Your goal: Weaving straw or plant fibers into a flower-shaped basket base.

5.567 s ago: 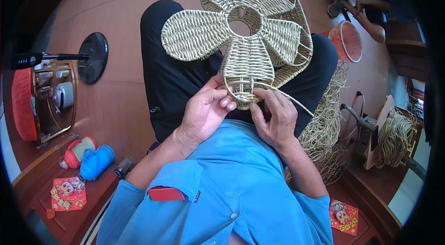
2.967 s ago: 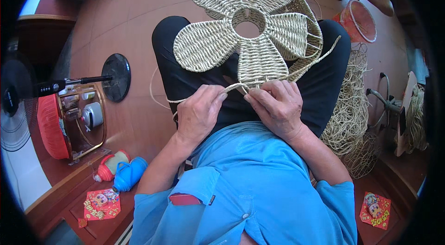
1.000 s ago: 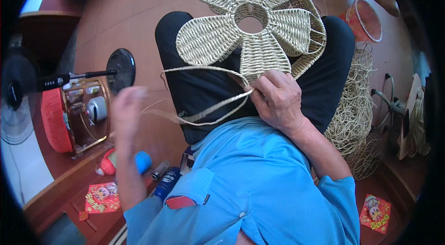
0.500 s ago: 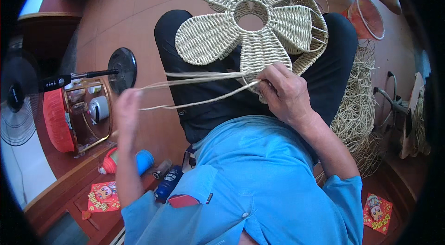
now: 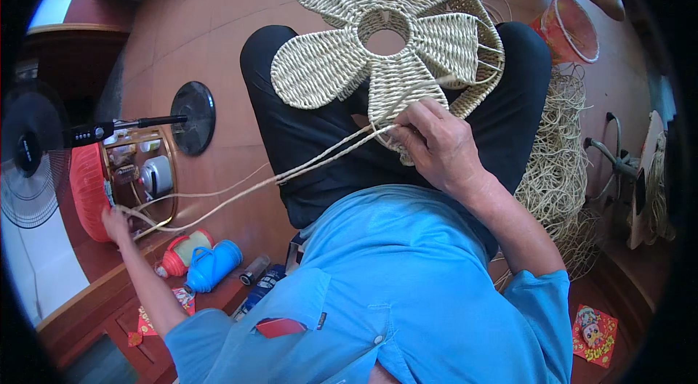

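Note:
A woven straw-cord flower (image 5: 313,70) with several petals lies across my dark-trousered knees, a round hole at its centre. My right hand (image 5: 440,148) is closed at the tip of the nearest petal, thumb and fingers pinching the weave where the cord comes out. Stretched far out to the left, my left hand (image 5: 116,224) grips the pale twisted cord (image 5: 291,173). Two strands run slanting between the hands, and a thinner loose end trails above them. Behind the petals sits a woven backing (image 5: 488,17). Bare wire loops show at some unfilled petal edges.
At the left are a standing fan (image 5: 33,151) with a round base (image 5: 193,119) and a low rack holding a kettle (image 5: 155,176). Red (image 5: 174,257) and blue (image 5: 214,265) flasks lie beside me. A cord heap (image 5: 556,159) and a red bucket (image 5: 571,31) are right; another person's foot shows beyond.
My left hand has swung outward to the left and toward me, drawing the cord longer and tauter. The flower has shifted slightly left; my right hand stays at the petal.

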Action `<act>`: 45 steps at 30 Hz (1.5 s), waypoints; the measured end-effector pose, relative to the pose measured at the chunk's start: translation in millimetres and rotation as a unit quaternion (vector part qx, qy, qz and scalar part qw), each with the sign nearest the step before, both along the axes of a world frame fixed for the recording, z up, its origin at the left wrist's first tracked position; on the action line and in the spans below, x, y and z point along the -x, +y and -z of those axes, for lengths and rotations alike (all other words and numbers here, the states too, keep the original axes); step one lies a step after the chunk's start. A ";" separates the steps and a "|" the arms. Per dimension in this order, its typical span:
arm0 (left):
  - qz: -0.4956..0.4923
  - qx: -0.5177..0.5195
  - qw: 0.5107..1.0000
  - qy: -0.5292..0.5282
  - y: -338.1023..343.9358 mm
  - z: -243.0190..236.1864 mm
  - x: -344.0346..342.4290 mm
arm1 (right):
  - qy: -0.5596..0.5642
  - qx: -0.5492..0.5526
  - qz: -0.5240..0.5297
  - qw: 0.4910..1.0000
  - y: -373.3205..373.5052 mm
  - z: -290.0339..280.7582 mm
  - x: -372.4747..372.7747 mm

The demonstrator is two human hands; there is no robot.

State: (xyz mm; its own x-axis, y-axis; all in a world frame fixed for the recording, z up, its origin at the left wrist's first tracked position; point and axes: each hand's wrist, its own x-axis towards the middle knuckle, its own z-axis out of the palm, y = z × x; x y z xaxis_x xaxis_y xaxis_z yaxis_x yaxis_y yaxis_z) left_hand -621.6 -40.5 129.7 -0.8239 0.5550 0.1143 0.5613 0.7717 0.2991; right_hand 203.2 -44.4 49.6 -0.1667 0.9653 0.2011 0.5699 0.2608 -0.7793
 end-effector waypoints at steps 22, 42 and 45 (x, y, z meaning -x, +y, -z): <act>0.579 0.031 0.814 -0.037 11.3 -40.9 -467.4 | 0.003 0.021 0.000 1.000 2.5 1.2 -3.7; 0.541 -0.101 0.784 -0.287 -4.9 82.4 -643.5 | 0.067 0.080 0.030 0.994 2.6 -14.5 -12.7; 0.620 -0.127 0.751 -0.187 -9.0 82.9 -638.4 | 0.042 0.100 0.033 0.994 -4.3 -17.1 -14.8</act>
